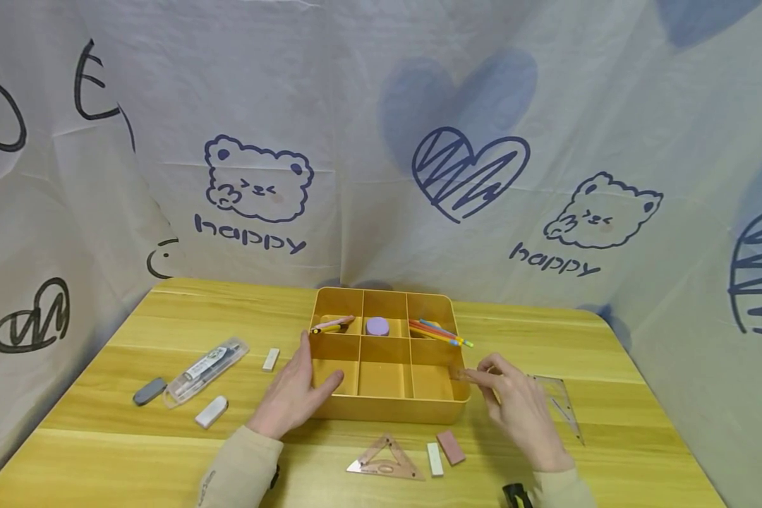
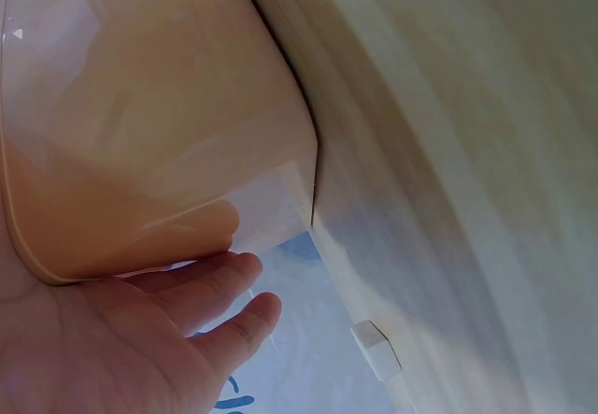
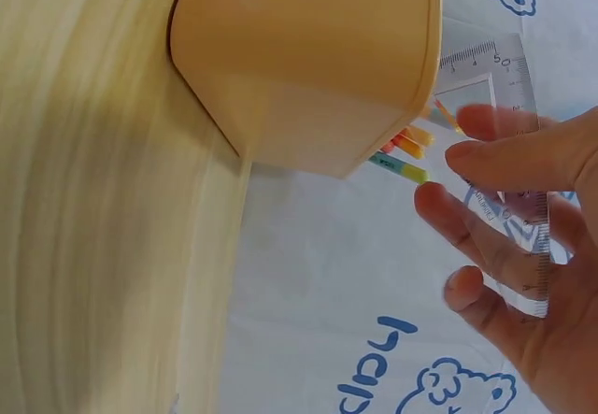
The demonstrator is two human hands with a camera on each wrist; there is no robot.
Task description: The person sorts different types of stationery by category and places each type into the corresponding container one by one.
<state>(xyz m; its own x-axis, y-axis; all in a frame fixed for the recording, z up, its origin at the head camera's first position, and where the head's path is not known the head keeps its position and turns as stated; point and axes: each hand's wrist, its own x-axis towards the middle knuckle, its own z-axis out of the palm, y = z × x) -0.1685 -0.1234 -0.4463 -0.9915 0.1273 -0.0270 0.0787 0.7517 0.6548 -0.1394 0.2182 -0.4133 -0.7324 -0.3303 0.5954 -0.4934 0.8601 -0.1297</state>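
Observation:
A yellow six-compartment organizer box (image 1: 387, 409) stands mid-table. My left hand (image 1: 292, 391) rests at its left front corner, fingers extended along the outer wall and thumb over the rim; the left wrist view shows the fingers (image 2: 210, 292) beside the wall. My right hand (image 1: 514, 402) is at the box's right side, where thumb and fingers pinch a clear set square (image 3: 519, 96) near the front right compartment. The back row holds pens (image 1: 333, 326) at left, a round purple item (image 1: 377, 326) in the middle and colored pencils (image 1: 434, 331) at right.
Another clear set square (image 1: 561, 398) lies right of my right hand. In front are a pinkish set square (image 1: 387, 466), a white eraser (image 1: 434, 460) and a pink eraser (image 1: 451, 448). Leftward lie a clear plastic case (image 1: 206, 370), a grey block (image 1: 149, 391) and white blocks (image 1: 212, 412).

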